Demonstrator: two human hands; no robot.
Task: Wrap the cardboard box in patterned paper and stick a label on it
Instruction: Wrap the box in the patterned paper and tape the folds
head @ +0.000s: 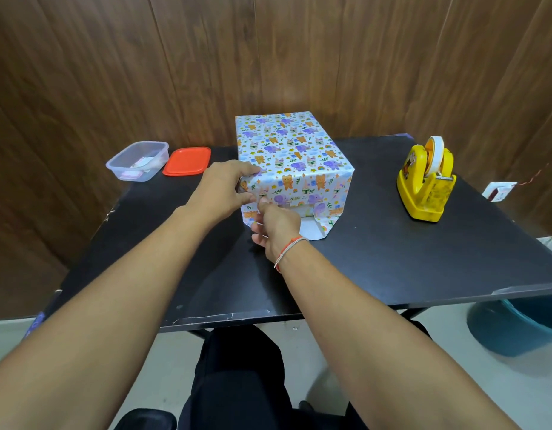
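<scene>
Black table (392, 259), half-wrapped box (287, 144)

Bystander items on black table (377, 259)
Clear plastic tub (137, 161) far left, its orange lid (187, 161) just beside it; yellow tape dispenser (427, 181) right; blue bin (516, 327) on the floor.

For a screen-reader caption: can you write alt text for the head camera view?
Two hands, left hand and right hand, fold patterned paper at the near end of a wrapped box on a black table. A yellow tape dispenser stands right; a clear container and red lid lie left.
</scene>
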